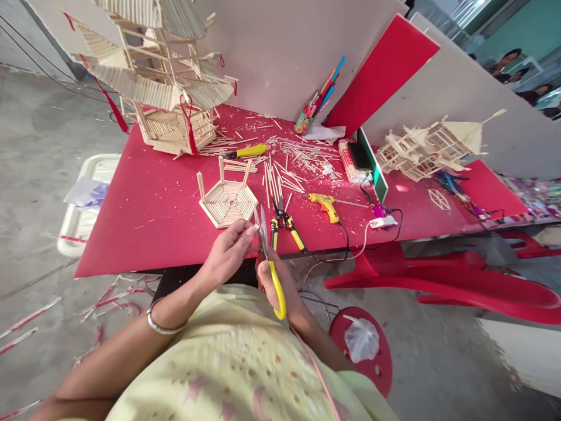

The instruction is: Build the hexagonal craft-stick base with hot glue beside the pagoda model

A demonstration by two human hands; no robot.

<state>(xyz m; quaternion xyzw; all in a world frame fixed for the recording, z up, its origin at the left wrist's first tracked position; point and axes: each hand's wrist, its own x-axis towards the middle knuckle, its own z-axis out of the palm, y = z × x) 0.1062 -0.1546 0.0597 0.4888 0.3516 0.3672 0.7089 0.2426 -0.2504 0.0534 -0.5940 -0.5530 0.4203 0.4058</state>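
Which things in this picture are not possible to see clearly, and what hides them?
- Head view: whatever the left hand pinches at the scissors is too small to tell.
- Right hand: its fingers are partly hidden by the yellow scissors handle.
- Stick tower: its top is cut off by the upper edge.
- Red table: its right end blurs.

No text, label, brand or number can be read anywhere; the packet (350, 161) beside the green-edged board (372, 165) carries print too small and blurred to make out, and the tools near that board show no legible marks
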